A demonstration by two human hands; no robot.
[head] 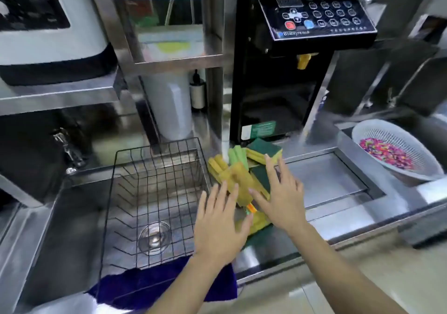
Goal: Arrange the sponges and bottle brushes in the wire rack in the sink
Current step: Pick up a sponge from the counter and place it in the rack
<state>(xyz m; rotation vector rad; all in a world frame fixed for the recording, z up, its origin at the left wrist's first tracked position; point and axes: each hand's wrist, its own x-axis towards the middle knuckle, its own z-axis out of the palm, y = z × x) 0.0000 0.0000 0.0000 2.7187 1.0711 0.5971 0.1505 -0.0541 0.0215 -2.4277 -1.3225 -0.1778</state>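
Yellow-and-green sponges [244,178]; black wire rack [154,192]; deep-blue cloth [154,287]; white colander [396,154] with multicoloured speckled contents [384,153].

2 bare forearms are extended forward from the lower edge of the view, converging slightly toward the centre. The left hand [219,226] is held palm down with the fingers spread and straight, the thumb angled out to the right. The right hand [281,192] is likewise turned palm down, fingers splayed and pointing up and to the left, set a little further forward. Nothing is gripped by either hand.
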